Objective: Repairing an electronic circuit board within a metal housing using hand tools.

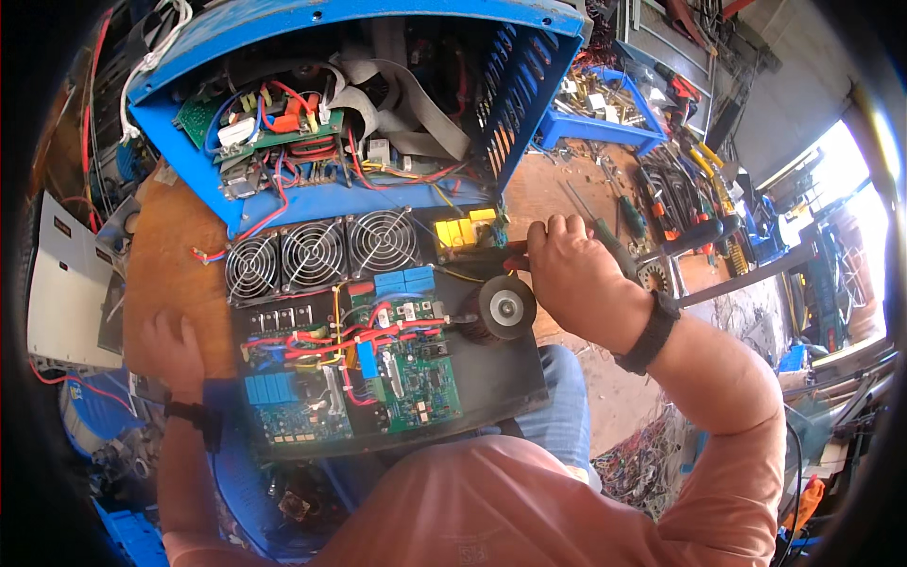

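My right hand (576, 274) is closed round something I cannot make out, mostly hidden by its fingers, beside yellow capacitors (458, 231) and above a round toroidal coil with a disc (501, 307). My left hand (179, 354) lies open on the wooden bench (175, 246) left of a black chassis plate (501, 392). The plate carries green circuit boards (416, 383) with red wires and blue components, and three metal fan grilles (312, 250). Behind it stands an open blue metal enclosure (350, 24) holding boards (213, 123), grey ribbon cables and wiring.
A blue tray (638, 137) of small hardware sits at back right, with pliers and screwdrivers (680, 198) spread before it and a screwdriver (576, 198) near my right hand. A white panel (71, 298) stands left. A blue plastic container (227, 482) is below the bench.
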Motion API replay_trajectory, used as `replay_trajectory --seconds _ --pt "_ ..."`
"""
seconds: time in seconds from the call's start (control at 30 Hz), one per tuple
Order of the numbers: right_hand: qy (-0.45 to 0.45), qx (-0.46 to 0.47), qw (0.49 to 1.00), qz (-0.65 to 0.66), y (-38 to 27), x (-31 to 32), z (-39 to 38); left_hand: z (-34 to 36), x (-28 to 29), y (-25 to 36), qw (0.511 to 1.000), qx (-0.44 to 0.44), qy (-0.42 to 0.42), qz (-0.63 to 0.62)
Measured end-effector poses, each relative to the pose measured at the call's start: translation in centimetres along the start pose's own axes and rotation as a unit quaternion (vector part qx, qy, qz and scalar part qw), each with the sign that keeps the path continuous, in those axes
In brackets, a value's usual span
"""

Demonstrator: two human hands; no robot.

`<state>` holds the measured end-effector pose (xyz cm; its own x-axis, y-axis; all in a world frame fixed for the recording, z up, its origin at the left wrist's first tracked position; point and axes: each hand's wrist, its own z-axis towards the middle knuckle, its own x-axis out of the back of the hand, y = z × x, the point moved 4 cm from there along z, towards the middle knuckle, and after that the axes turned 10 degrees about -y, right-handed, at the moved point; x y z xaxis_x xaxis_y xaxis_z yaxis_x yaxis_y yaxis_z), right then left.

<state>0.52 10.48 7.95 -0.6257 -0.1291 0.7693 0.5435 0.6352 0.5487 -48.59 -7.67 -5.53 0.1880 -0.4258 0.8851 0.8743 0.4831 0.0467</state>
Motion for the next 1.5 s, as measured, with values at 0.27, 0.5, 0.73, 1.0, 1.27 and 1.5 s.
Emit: replay_trajectory --seconds 0.27,0.5,0.73,1.0,1.27,1.5 --pt "0.014 0.009 0.993 0.117 -0.5 -3.7 0.3 0.1 0.3 0.2 1.0 0.019 -0.022 -0.011" --pt "0.096 -0.07 0.968 0.22 -0.6 -4.3 0.0 -0.1 0.3 0.1 0.999 0.025 -0.022 -0.001" --pt "0.049 -0.092 0.983 0.15 -0.2 -2.9 -0.2 0.0 0.0 -0.1 0.999 0.018 -0.015 -0.033" --pt "0.059 -0.095 0.986 0.126 -0.7 -2.9 0.3 0.0 0.1 -0.1 0.999 0.017 -0.025 -0.026" --pt "0.064 -0.095 0.99 0.084 -1.1 -3.1 0.6 -0.2 0.0 -0.1 0.999 0.013 -0.006 -0.04" --pt "0.062 -0.073 0.987 0.126 -1.8 -5.2 1.6 -0.3 -0.2 -0.2 1.0 0.01 0.003 -0.027"
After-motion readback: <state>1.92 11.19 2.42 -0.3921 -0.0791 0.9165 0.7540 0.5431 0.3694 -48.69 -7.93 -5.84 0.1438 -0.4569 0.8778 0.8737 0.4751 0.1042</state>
